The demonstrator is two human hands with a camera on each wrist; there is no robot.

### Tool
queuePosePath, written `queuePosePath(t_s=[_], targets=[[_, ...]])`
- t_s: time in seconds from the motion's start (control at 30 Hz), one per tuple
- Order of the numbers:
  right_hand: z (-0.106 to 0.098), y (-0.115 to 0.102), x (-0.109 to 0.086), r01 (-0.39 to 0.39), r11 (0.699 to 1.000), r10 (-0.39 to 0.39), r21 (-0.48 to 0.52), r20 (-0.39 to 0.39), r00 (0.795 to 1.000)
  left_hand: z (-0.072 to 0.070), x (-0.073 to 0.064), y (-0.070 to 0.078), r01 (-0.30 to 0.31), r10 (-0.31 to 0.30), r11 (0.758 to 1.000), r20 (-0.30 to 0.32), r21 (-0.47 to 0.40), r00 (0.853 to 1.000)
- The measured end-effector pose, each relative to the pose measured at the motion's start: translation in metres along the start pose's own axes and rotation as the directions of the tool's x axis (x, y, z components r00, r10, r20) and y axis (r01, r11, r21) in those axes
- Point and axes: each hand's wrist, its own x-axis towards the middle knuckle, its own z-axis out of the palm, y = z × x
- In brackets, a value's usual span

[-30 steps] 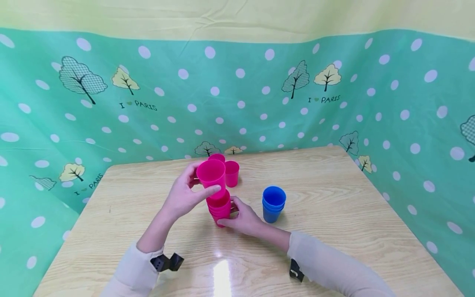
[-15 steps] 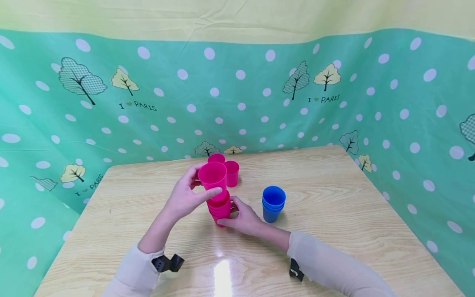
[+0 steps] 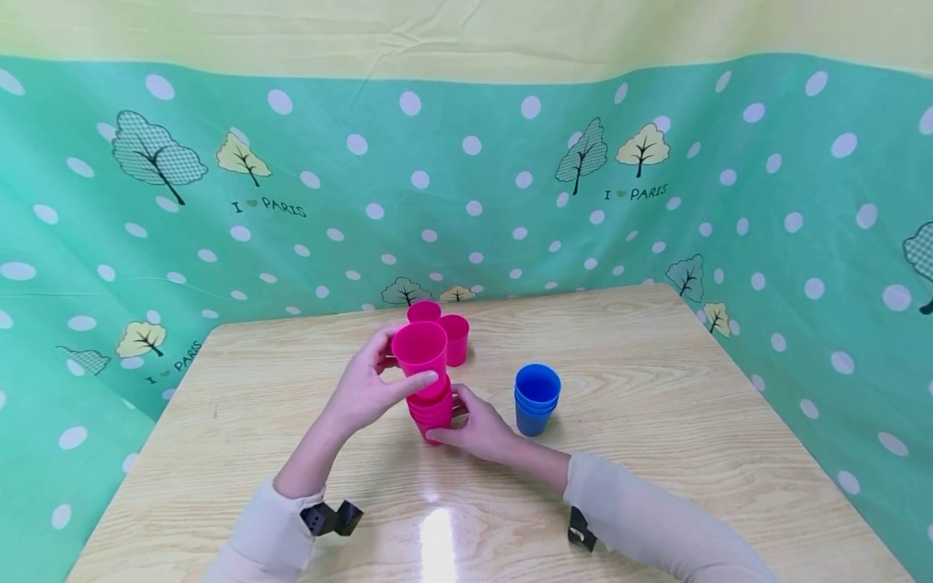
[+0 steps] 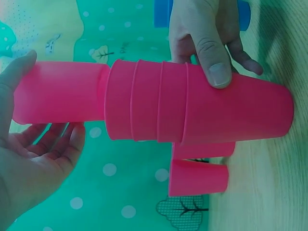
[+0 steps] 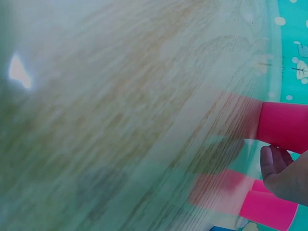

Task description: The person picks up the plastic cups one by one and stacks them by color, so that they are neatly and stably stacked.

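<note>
My left hand (image 3: 362, 394) grips a pink plastic cup (image 3: 420, 346), thumb in front and fingers behind. Its base sits inside the mouth of a stack of nested pink cups (image 3: 430, 414) standing upright on the table. Low on that stack, my right hand (image 3: 479, 431) holds it from the right side. In the left wrist view the upper cup (image 4: 62, 91) enters the top rim of the stack (image 4: 144, 101), and the right thumb (image 4: 211, 62) lies against the lowest cup. The right wrist view catches only the stack's bottom (image 5: 284, 126) and part of the right hand (image 5: 288, 178).
Behind the stack stand two more pink cups, one (image 3: 455, 340) to the right and another (image 3: 423, 311) partly hidden by the held cup. Nested blue cups (image 3: 535, 398) stand right of my right hand. A dotted green curtain (image 3: 474, 194) borders the wooden table (image 3: 656, 389).
The pink cup in my left hand has sunk slightly and moved a little right, deeper into the stack's mouth. My right hand and the stack have stayed in place.
</note>
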Motion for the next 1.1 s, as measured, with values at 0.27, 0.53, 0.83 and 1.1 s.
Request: queuePosePath(t_s=[0.27,0.53,0.83,1.1], targets=[[0.0,-0.001,0.0,-0.006,1.0,0.006,-0.007,-0.001,1.0,0.002,-0.001,-0.004,0.005,-0.005,1.0,0.009,-0.003,1.0],[-0.001,-0.002,-0.001,-0.005,1.0,0.005,-0.002,0.002,1.0,0.005,-0.002,-0.009,0.015,-0.016,1.0,0.01,0.012,1.0],[-0.001,-0.003,-0.001,-0.005,1.0,0.005,0.003,0.007,1.0,0.009,-0.004,-0.017,0.037,-0.038,0.999,0.017,0.022,0.999],[-0.001,-0.001,0.0,-0.011,1.0,0.011,0.02,0.014,1.0,0.011,-0.005,-0.027,0.031,-0.031,0.999,-0.004,0.036,1.0]])
